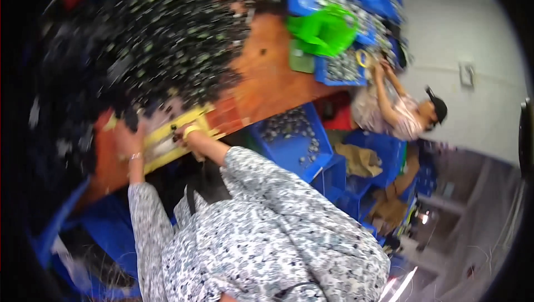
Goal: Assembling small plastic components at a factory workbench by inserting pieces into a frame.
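Observation:
My left hand (129, 139) is at the edge of a big heap of small black parts (172, 35) on the orange-brown table. Motion smears its fingers, so what they hold, if anything, does not show. My right hand (188, 134) is over a pale yellow frame or tray (162, 156) along the table's near edge. Its fingers are closed together, with small dark bits beside the fingertips; I cannot make out what they grip. A yellow band is around the right hand near the wrist.
Blue bins of small parts (311, 160) stand below the table's right side. Further off are more blue bins (340, 82) and a bright green basket (328, 30). A co-worker (397, 115) in a dark cap handles parts there. A bare table strip (272, 63) runs between.

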Demonstrator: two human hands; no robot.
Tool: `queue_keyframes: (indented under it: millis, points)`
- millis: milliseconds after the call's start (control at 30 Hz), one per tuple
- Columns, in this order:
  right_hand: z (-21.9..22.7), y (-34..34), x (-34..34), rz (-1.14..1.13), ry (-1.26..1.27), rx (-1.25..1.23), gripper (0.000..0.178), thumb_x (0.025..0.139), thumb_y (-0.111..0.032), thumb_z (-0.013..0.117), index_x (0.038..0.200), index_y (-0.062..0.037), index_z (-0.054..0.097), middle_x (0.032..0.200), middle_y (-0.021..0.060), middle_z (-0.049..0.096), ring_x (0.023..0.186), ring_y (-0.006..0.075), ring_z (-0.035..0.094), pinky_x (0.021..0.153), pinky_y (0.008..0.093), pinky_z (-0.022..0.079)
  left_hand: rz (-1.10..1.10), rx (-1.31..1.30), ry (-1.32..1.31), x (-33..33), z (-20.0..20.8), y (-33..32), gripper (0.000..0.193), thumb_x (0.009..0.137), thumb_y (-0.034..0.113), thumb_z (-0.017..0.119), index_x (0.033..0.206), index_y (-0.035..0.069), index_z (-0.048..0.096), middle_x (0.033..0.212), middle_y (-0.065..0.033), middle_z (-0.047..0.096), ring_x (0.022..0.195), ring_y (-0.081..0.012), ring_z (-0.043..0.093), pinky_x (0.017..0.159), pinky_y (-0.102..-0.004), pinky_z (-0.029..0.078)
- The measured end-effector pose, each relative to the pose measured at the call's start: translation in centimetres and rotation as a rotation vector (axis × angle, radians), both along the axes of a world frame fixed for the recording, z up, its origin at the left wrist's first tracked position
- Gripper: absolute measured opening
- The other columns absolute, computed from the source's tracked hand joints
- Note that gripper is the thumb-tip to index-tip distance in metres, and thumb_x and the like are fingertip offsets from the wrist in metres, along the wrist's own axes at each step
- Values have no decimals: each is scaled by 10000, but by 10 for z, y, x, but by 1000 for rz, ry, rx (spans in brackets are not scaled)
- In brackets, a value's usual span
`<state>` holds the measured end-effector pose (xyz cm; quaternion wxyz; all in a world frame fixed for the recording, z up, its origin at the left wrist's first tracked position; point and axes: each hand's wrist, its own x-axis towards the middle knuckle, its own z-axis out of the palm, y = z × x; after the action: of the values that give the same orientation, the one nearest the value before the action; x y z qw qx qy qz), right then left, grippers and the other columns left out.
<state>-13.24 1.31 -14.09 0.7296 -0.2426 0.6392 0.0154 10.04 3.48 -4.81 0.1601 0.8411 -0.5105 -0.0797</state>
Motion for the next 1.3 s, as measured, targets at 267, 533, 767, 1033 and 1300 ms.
queue_keyframes:
  millis: [267, 533, 767, 1033, 1300]
  points:
    - [92, 20, -32, -357, 134, -636, 165, 911, -175, 637, 972, -29, 682, 843, 121, 684, 735, 263, 657, 663, 390, 533, 136, 375, 126, -67, 93, 24, 703, 788, 615, 778, 1088, -7, 648, 1044, -268, 704, 938, -470, 669, 796, -567, 520]
    - [162, 9, -71, 280, 222, -1377, 387, 837, -266, 687, 1154, -49, 634, 1018, 165, 633, 939, 372, 615, 813, 468, 472, 10, -10, 236, -71, 77, 2, 572, 788, 240, 834, 1290, 131, 584, 1204, -201, 539, 1098, -421, 587, 884, -510, 524]
    - [159, 5, -48, 417, 283, -1487, 349, 787, -209, 788, 1080, -50, 683, 925, 112, 683, 779, 290, 663, 754, 410, 486, 148, -6, 270, -72, 82, 47, 559, 763, 351, 864, 1166, 83, 585, 1091, -170, 556, 976, -403, 622, 802, -495, 530]
    - [167, -3, -29, 438, 403, -1569, 198, 793, -162, 777, 928, -83, 657, 810, 86, 667, 766, 296, 641, 700, 426, 409, 245, -148, 533, -73, 62, 63, 239, 811, 87, 773, 997, 32, 633, 886, -154, 631, 850, -361, 640, 765, -449, 516]
    - [180, 8, 5, 638, 59, -1779, 185, 781, -93, 761, 954, -73, 699, 843, 98, 696, 764, 296, 654, 704, 410, 455, 336, -236, 772, -78, 47, 75, 157, 861, -20, 726, 993, -4, 642, 712, -35, 619, 606, -95, 600, 513, -271, 522]
